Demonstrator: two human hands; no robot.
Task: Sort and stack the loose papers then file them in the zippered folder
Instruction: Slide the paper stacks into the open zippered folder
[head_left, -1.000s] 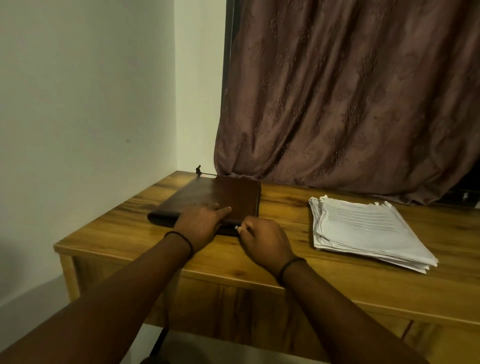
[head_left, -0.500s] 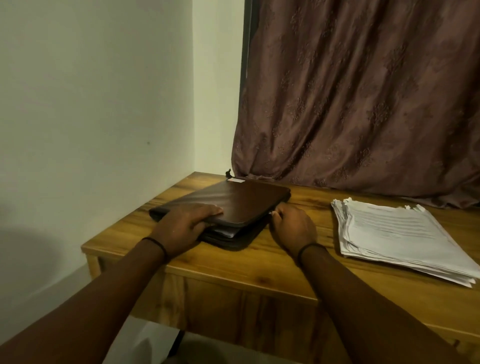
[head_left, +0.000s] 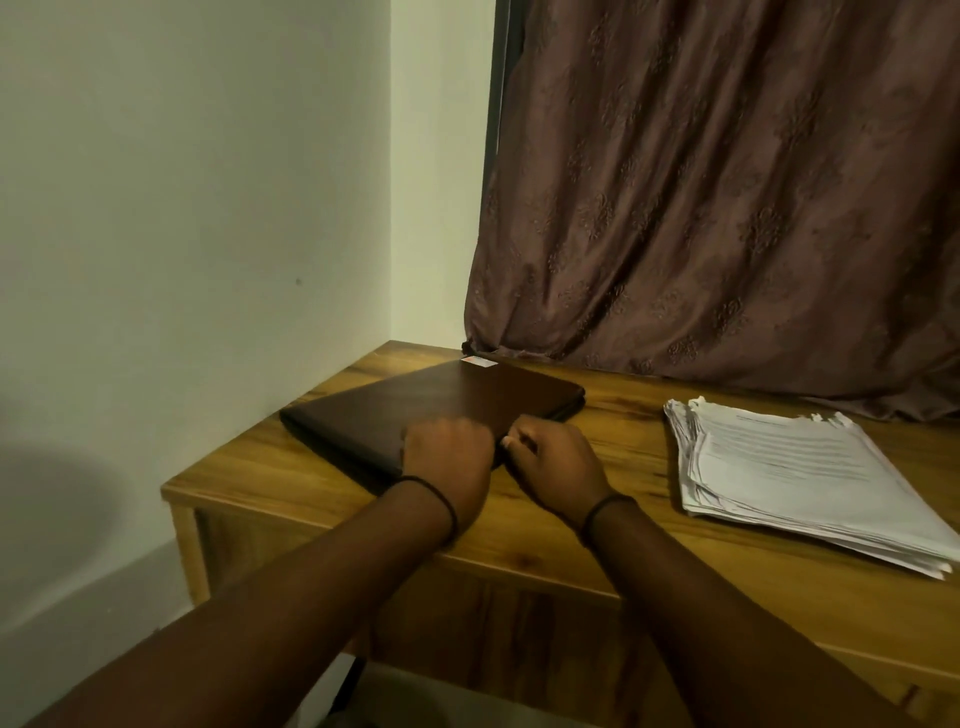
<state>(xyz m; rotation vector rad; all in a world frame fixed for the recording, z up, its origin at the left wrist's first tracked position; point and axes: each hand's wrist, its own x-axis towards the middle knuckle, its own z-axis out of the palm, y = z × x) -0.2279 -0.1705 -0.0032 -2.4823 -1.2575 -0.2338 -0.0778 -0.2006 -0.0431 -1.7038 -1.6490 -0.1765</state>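
a: item one?
b: folder (head_left: 447, 395), brown, lying flat and closed at the left rear of the surface (head_left: 291, 467).
a: item two?
b: papers (head_left: 800, 478), a white stack with ragged edges. it sits on the right of the surface, well apart from the folder, not yet filed.
a: hands?
b: left hand (head_left: 447, 457), fingers curled over the folder's near edge, gripping the cover. right hand (head_left: 550, 462), just beside it, fingers curled at the same edge. whether it pinches the zip pull cannot be told.
a: step in hand?
b: judged to be opening the folder. the person should pin the cover flat with the left hand. the zip should run round the corners in one steady, level pull, so the teeth don't snag.
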